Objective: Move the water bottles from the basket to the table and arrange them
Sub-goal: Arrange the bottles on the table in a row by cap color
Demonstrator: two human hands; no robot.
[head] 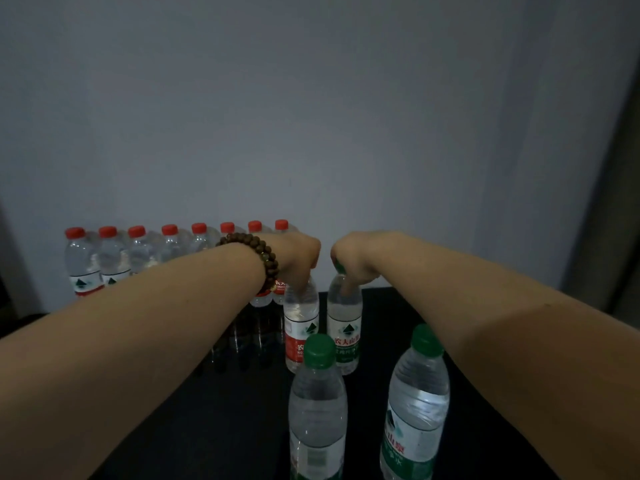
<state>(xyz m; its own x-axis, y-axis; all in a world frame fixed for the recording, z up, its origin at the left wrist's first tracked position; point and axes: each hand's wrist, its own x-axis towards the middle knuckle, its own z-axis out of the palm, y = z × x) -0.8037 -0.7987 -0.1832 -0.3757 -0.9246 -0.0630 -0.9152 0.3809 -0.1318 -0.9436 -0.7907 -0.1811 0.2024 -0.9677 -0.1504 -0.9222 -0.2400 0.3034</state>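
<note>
Water bottles of clear plastic stand upright on a dark tabletop (207, 427), some with red caps and red-and-white labels, others with green caps and green-and-white labels, each label carrying a small dark mountain mark. A back row (138, 251) of eight red-capped ones runs along the foot of a pale wall (311, 98), shoulder to shoulder. In front of the row's right end, a red-labelled bottle (301, 327) and a green-labelled bottle (344, 327) stand just beside each other. The left hand (298, 258), with a brown bead bracelet (256, 251) at the wrist, curls down over the top of the red-labelled one and holds it by the neck; the right hand (353, 261) grips the top of the green-labelled one the same way. Closer to the camera stand a near-left bottle (318, 403) and a near-right bottle (419, 403), both green-capped and a little apart. The cap under the left hand is fully covered, and only a sliver of green shows from the right fist. The left forearm hides the lower parts of several bottles in the back row, and the picture's lower edge cuts off the bases of the two nearest bottles. Dim light blurs the label text, and the near-left bottle covers part of both held bottles' labels
</note>
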